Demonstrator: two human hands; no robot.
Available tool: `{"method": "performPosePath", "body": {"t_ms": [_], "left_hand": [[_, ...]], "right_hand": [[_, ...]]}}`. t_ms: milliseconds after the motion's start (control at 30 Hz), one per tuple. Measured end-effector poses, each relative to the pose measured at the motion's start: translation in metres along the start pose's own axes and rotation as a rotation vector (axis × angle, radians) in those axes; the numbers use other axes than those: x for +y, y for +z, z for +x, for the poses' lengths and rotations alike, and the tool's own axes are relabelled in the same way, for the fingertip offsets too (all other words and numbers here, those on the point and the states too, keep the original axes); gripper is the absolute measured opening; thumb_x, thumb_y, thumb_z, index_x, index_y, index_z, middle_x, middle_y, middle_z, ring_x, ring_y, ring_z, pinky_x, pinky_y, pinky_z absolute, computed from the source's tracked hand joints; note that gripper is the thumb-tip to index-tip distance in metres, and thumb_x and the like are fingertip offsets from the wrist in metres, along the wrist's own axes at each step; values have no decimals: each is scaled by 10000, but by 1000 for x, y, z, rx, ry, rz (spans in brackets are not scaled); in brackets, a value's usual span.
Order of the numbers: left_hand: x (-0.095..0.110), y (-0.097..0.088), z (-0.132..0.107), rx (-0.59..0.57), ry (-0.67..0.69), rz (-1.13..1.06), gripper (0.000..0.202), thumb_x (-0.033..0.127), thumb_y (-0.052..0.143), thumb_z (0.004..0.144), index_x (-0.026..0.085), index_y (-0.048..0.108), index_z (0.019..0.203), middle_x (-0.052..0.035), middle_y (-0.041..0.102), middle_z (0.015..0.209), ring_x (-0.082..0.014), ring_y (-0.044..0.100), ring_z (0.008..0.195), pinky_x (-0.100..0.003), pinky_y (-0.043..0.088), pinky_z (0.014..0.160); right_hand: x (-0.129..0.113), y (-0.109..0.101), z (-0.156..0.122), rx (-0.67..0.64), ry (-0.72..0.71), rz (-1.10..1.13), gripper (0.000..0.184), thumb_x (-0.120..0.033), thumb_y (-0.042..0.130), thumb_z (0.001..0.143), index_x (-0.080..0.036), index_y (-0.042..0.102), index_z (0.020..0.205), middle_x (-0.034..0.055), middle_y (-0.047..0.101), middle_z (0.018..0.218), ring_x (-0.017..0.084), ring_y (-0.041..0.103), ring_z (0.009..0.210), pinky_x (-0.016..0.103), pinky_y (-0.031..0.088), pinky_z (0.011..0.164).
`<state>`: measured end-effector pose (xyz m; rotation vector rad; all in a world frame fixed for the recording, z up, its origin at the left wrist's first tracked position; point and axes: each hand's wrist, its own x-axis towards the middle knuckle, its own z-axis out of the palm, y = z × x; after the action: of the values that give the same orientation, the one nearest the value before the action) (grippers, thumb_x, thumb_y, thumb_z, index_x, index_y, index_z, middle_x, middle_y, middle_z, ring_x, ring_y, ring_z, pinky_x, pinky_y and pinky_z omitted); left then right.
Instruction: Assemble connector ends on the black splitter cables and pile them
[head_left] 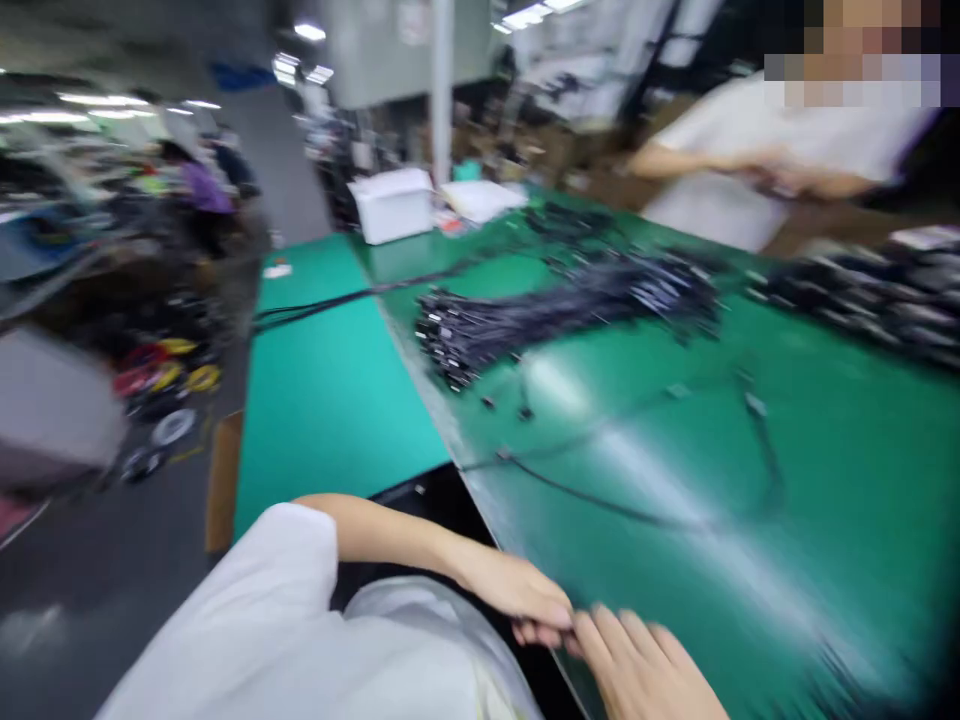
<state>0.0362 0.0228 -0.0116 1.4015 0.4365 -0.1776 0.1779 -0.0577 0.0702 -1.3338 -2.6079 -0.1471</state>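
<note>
My left hand is at the table's near edge, its fingers curled closed in a pinch. Against its fingertips press those of my right hand, also closed with the fingers bent. Whatever they grip between them is small and hidden. Beyond my hands a thin black cable lies in a loose loop on the green table. Farther back rests a thick bundle of black cables, with many connector ends at its left end.
A second heap of dark cables lies at the right. A white box stands at the back. Across the table is a co-worker in a white shirt, hands together. More cable ends are blurred at the lower right.
</note>
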Motion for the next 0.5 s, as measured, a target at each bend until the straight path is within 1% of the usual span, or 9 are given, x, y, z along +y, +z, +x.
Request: {"method": "performPosePath", "body": {"t_ms": [33, 67, 133, 200, 267, 333, 400, 467, 500], "left_hand": [[5, 6, -5, -2, -9, 72, 257, 236, 386, 957, 187, 502, 733, 18, 516, 665, -116, 523, 592, -265, 510, 651], [11, 10, -10, -36, -7, 200, 256, 235, 386, 954, 186, 503, 732, 12, 528, 681, -120, 519, 628, -265, 495, 693], [18, 13, -13, -61, 37, 447, 211, 266, 423, 938, 186, 549, 788, -15, 599, 782, -148, 542, 741, -284, 457, 781], [21, 11, -9, -58, 52, 495, 258, 326, 397, 950, 191, 589, 843, -41, 643, 863, -180, 560, 798, -301, 432, 792], [20, 10, 1, -36, 10, 404, 297, 406, 408, 947, 192, 601, 876, -35, 637, 824, -179, 548, 737, -295, 420, 734], [18, 10, 13, 50, -21, 258, 347, 486, 441, 926, 186, 581, 824, -6, 565, 688, -163, 498, 644, -283, 396, 665], [19, 12, 24, 137, -16, 77, 373, 531, 480, 903, 185, 546, 781, 22, 479, 627, -144, 444, 602, -272, 368, 621], [22, 15, 34, 171, -10, -89, 369, 533, 522, 887, 183, 519, 771, 32, 438, 635, -128, 405, 593, -262, 345, 593], [24, 17, 37, 168, -19, -148, 366, 528, 544, 878, 182, 508, 764, 36, 427, 640, -121, 388, 586, -258, 332, 578]], "right_hand": [[1, 11, -19, -22, 61, 6, 212, -77, 474, 872, -202, 614, 773, 52, 591, 686, 197, 531, 656, 350, 408, 620], [-3, 20, -35, -17, 62, 5, 218, -77, 468, 868, -199, 589, 734, 49, 570, 662, 197, 499, 624, 352, 370, 602], [-14, 32, -58, -116, 125, 41, 177, -138, 482, 906, -187, 579, 766, 51, 576, 694, 199, 495, 661, 345, 353, 628], [-16, 35, -70, -126, 223, 131, 201, -256, 474, 958, -165, 592, 822, 65, 612, 767, 203, 524, 735, 343, 381, 690], [-5, 30, -88, -21, 358, 252, 297, -408, 465, 971, -149, 601, 1026, 107, 651, 1005, 220, 557, 943, 355, 411, 823], [12, 24, -119, 169, 664, 304, 356, -449, 443, 974, -172, 558, 1165, 117, 623, 1147, 219, 540, 1068, 357, 413, 896], [29, 20, -159, 318, 1086, 249, 266, -379, 453, 976, -190, 568, 1123, 100, 623, 1074, 205, 567, 980, 334, 434, 838], [44, 23, -197, 305, 1370, 196, 151, -298, 512, 944, -193, 587, 1022, 75, 606, 975, 185, 570, 838, 308, 435, 751], [50, 27, -211, 245, 1416, 197, 118, -276, 543, 923, -194, 589, 994, 67, 595, 963, 178, 561, 802, 299, 429, 726]]}}
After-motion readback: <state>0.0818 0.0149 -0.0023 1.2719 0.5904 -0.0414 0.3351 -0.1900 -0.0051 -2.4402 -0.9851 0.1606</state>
